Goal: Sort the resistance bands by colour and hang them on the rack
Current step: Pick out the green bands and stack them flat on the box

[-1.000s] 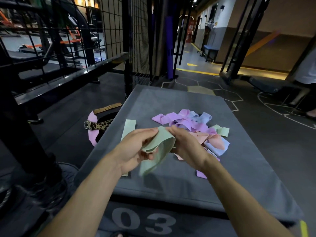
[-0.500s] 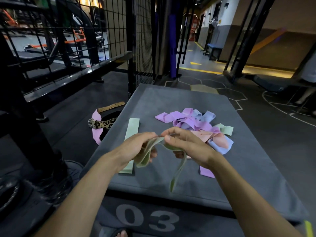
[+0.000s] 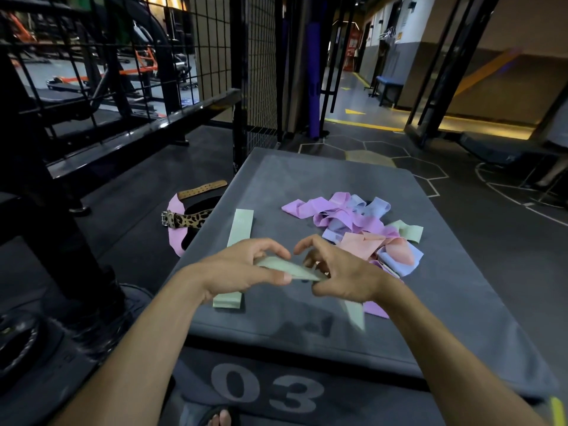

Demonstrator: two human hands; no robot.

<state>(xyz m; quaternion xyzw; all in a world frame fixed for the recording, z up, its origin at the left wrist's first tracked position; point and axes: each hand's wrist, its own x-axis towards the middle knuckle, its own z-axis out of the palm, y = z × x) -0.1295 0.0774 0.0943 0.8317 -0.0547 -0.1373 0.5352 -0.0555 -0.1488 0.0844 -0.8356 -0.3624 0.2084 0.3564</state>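
Green band pinched betw. left hand and right hand looks thin, smooth, matt rubbery sheet, same as flat green strip at 10 o'clock of the hands and the pile of bands at 1 o'clock, pastel w/ soft creases and no shine. Grey box under them has matt, fine-grained vinyl-like cover w/ faint sheen at far end; the belt at 9 o'clock of the pile is leopard-print, fuzzy-looking, w/ shiny metal buckle, tan strap beside it looks like punched leather. Mesh fence at 11 o'clock is black glossy painted metal; floor is dark, matt, rubbery, slightly rough.
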